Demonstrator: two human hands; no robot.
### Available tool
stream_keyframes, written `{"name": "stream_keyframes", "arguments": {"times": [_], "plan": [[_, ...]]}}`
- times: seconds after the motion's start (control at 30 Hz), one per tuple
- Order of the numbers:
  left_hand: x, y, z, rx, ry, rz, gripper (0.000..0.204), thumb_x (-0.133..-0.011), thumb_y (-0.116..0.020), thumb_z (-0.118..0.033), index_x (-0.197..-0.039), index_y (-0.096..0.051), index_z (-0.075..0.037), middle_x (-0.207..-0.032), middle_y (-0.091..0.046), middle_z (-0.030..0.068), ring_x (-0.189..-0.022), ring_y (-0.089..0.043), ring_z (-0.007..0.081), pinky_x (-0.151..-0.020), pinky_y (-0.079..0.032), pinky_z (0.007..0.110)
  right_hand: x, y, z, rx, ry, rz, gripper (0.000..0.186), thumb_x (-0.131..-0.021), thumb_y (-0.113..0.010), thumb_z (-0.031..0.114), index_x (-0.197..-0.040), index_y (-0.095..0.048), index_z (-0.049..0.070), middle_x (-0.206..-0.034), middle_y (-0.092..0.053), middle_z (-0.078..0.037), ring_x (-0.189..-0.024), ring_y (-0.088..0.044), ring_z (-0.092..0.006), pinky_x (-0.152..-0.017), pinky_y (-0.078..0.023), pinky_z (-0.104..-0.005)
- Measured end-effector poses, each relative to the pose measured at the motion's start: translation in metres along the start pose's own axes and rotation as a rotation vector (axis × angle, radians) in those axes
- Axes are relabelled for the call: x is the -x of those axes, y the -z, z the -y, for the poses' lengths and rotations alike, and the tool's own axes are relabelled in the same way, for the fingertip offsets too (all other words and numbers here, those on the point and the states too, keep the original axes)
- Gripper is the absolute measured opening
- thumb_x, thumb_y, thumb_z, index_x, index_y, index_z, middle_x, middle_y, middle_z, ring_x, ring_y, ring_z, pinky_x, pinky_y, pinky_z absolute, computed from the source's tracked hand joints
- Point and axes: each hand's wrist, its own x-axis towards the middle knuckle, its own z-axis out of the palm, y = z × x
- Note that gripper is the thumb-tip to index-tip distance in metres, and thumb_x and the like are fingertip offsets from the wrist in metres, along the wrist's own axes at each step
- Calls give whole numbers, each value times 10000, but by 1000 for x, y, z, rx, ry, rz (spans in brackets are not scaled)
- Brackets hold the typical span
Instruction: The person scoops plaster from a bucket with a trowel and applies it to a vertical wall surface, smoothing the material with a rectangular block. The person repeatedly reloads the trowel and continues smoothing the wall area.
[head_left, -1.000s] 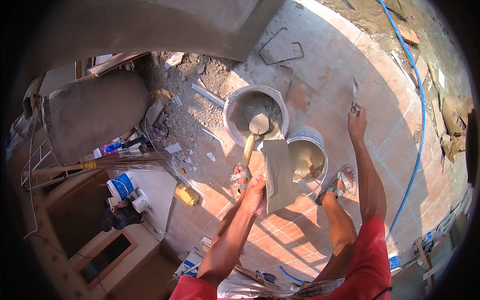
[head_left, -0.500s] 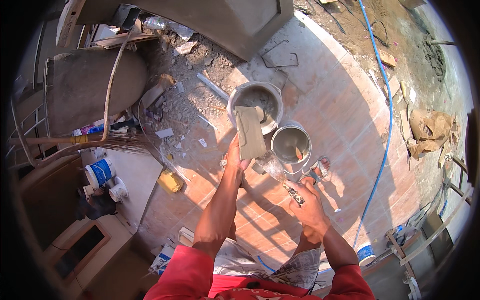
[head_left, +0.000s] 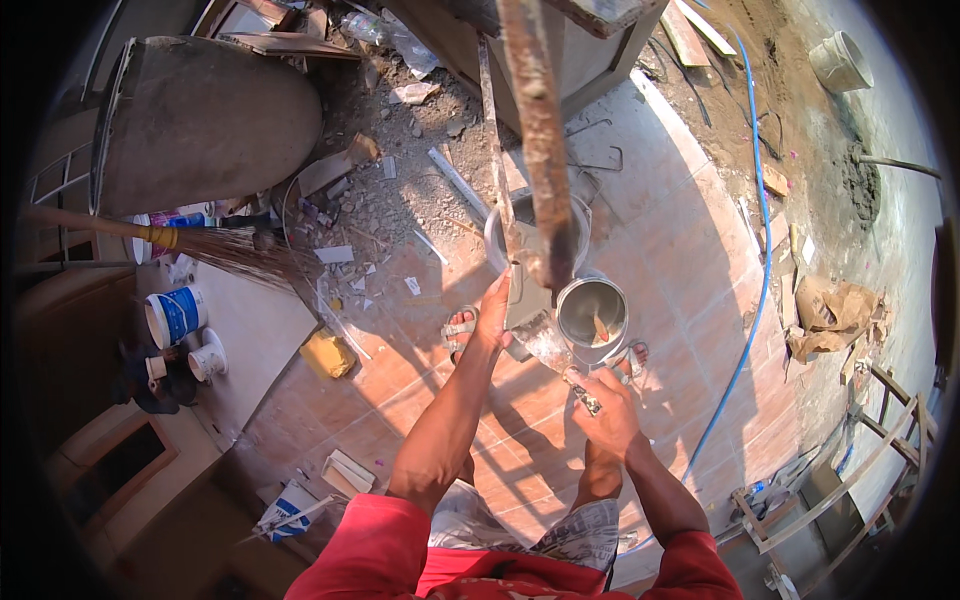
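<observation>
My left hand is closed around the edge of a flat, beige rectangular board. That board is partly hidden by rusty bars in front. In my right hand is a putty knife, gripped by its stained handle. Its wide, smeared blade points up and left, close to the board's lower edge; whether they touch I cannot tell. Just beyond my right hand stands a small bucket of grey paste with an orange-brown piece in it. Behind the board sits a larger round bucket, mostly covered by the bars.
A thick rusty bar and a thinner rod cross the view close up. Rubble lies at the far left, beside a broom. A blue hose runs along the right, near crumpled brown paper.
The view has shifted, and rusty bars now cross over the buckets and board. Both hands keep their holds; the board shows less of its face.
</observation>
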Motion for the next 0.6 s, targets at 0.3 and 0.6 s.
{"name": "stream_keyframes", "arguments": {"times": [0.3,0.6], "plan": [[2,19,4,65,-30,81,392,-999,-512,-282,-1310,-488,-44,-1137,-630,53,-978,-629,144,-862,-520,313,-22,-38,34,33,-156,-75,438,-750,-654,90,-1184,-654,149,-955,-622,-88,-866,-606,-266,-830,-425,-356],[-10,31,10,12,-72,97,359,-988,-528,-321,-1226,-509,-53,-1043,-634,38,-881,-630,113,-775,-541,283,-70,-64,18,-254,-216,-139,457,-773,-610,6,-1230,-595,-17,-1119,-660,-123,-1036,-610,-184,-931,-433,-288]]}}
